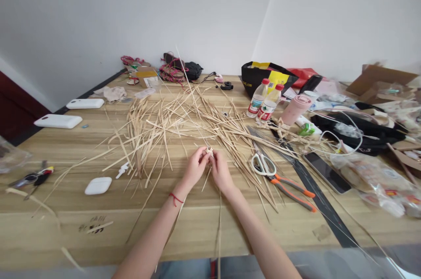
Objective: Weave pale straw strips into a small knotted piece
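Near the middle of the table, my left hand (196, 165) and my right hand (220, 169) meet with fingertips pinched around a small woven piece of pale straw strips (209, 151). Long loose ends run from it, upward across the table and down between my forearms. Its exact shape is partly covered by my fingers. Just beyond my hands, a wide spread of loose straw strips (164, 123) lies in a tangle. Scissors with white handles (263, 164) lie to the right, beside pliers with orange-and-grey handles (292, 191).
Right of the straw stand two plastic bottles (267, 105) and a pink tumbler (296, 110), with a phone (326, 172) nearer me. A white earbud case (98, 185) and keys (33, 178) lie left. A black bag (268, 76) stands behind.
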### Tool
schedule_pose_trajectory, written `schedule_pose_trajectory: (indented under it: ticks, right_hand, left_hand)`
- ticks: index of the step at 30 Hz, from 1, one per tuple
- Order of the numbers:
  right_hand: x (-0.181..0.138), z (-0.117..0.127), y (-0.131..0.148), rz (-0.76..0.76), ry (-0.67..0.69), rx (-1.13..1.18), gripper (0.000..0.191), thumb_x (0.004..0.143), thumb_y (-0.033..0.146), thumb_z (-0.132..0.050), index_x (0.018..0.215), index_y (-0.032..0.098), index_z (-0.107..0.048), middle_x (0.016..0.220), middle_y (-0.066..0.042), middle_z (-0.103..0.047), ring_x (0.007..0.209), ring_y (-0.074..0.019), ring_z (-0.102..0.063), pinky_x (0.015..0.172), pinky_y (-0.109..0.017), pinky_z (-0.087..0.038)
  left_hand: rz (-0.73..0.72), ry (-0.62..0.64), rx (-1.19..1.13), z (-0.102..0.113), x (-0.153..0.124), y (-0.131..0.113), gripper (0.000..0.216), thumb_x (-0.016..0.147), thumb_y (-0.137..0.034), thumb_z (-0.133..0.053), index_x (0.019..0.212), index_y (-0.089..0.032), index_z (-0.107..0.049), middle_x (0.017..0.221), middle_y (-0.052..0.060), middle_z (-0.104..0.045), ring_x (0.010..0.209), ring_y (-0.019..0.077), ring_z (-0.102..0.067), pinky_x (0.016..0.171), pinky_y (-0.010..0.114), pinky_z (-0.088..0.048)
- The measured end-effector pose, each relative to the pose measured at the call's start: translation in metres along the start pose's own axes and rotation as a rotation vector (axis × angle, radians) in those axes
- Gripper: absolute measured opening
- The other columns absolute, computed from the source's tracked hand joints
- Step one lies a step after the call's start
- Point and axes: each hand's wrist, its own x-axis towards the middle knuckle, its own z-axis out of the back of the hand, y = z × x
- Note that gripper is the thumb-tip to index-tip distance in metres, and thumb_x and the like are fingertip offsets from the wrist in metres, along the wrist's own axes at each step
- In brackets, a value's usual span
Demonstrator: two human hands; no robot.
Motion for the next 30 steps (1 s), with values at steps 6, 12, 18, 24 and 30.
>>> schedule_pose_trajectory:
  ticks: [6,12,18,24,30]
  right_hand:
    - [0.001,-0.006,-0.009,-0.065,-0.038,0.137,0.022,0.090,0.036,-0.040,0.099,0.021,-0.054,0.081,-0.003,-0.058,0.072,-0.0158,-0.053,0.071,-0.029,-0.043]
    - [0.004,-0.004,-0.006,-0.205,-0.118,0.450,0.022,0.080,0.036,-0.053,0.099,0.024,-0.054,0.070,0.002,-0.054,0.058,-0.0127,-0.050,0.055,-0.024,-0.042]
    - [0.008,-0.002,0.001,-0.353,-0.142,0.676,0.023,0.071,0.030,-0.054,0.093,0.022,-0.054,0.054,0.008,-0.038,0.039,-0.0075,-0.031,0.037,-0.020,-0.030]
    - [0.010,0.000,0.002,-0.364,-0.234,0.635,0.022,0.073,0.036,-0.053,0.089,0.023,-0.053,0.050,0.009,-0.035,0.038,-0.0080,-0.028,0.035,-0.019,-0.023]
    - [0.011,0.003,0.001,-0.292,-0.190,0.588,0.023,0.076,0.041,-0.053,0.086,0.021,-0.056,0.054,0.007,-0.036,0.042,-0.0081,-0.027,0.040,-0.021,-0.023]
  left_hand:
    - [0.118,0.016,-0.135,-0.005,0.001,-0.003,0.043,0.078,-0.037,-0.059,0.114,-0.014,-0.056,0.066,0.000,-0.055,0.054,0.0108,-0.049,0.050,0.022,-0.040]
    - [0.191,0.144,-0.245,-0.007,-0.002,-0.013,0.057,0.078,-0.038,-0.061,0.128,-0.017,-0.044,0.060,-0.003,-0.055,0.047,0.0077,-0.045,0.047,0.019,-0.036]
    - [0.246,0.213,-0.308,-0.007,-0.003,-0.015,0.064,0.077,-0.041,-0.061,0.132,-0.018,-0.037,0.064,-0.001,-0.059,0.052,0.0103,-0.052,0.048,0.020,-0.039]
    - [0.253,0.348,-0.274,-0.001,-0.004,-0.023,0.066,0.081,-0.043,-0.056,0.137,-0.020,-0.030,0.053,-0.005,-0.054,0.038,0.0068,-0.043,0.040,0.017,-0.032]
    - [0.238,0.334,-0.269,0.001,-0.004,-0.025,0.063,0.081,-0.041,-0.056,0.135,-0.020,-0.032,0.055,-0.005,-0.055,0.046,0.0094,-0.051,0.046,0.020,-0.039]
